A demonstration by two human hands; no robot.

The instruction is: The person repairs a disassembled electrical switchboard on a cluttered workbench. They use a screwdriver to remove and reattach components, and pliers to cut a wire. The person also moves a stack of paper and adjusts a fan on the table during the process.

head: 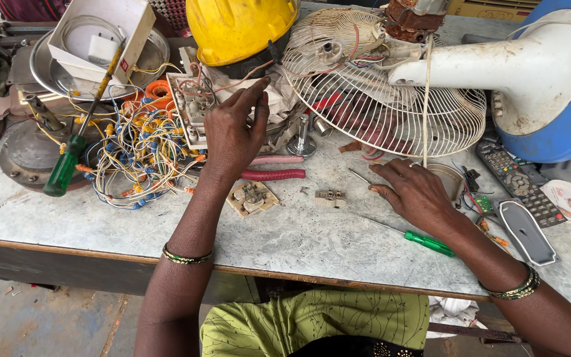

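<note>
Both grips empty: left hand (232, 132) spread over wires (137, 155), right hand (414, 192) flat beside two screwdrivers (67, 162).

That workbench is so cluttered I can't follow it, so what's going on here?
A person sits at a grey workbench of fan parts. Their left hand reaches toward a white switch board beside a tangle of wires. Their right hand rests flat on the bench below a white fan guard. A small green screwdriver lies near that wrist.

- Left hand (232, 129) reaches over a tangled bundle of wires (141, 155), left of a round wire fan guard (391, 92).
- Right hand (414, 193) rests before the guard, behind a small green-handled screwdriver (424, 241).
</note>
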